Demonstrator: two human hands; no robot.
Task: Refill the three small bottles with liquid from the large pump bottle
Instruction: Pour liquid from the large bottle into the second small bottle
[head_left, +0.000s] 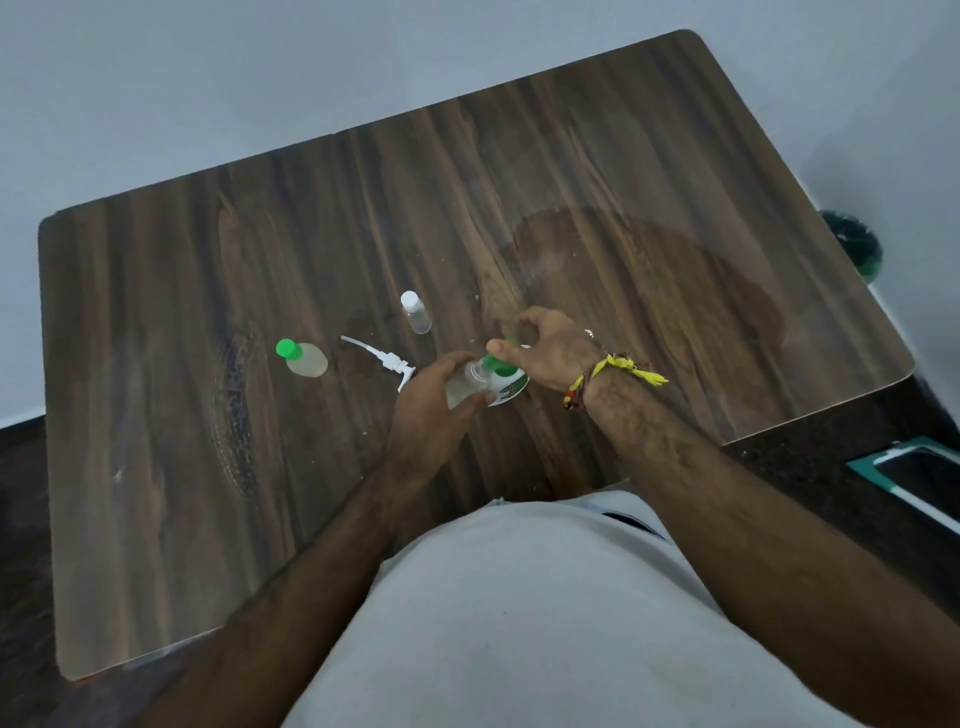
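Note:
My left hand grips a small clear bottle just above the table. My right hand pinches that bottle's green cap with thumb and fingers. Right behind them, mostly hidden by my hands, is the large bottle with a white and green label; its pump is off. The white pump head with its tube lies on the table to the left. Further left stands a small bottle with a green cap, holding pale liquid. A small clear bottle with a white cap stands behind the pump head.
The wooden table shows a large damp patch at the right and small wet marks near the pump head. A green object sits on the floor past the right edge, and a framed dark panel lies at lower right.

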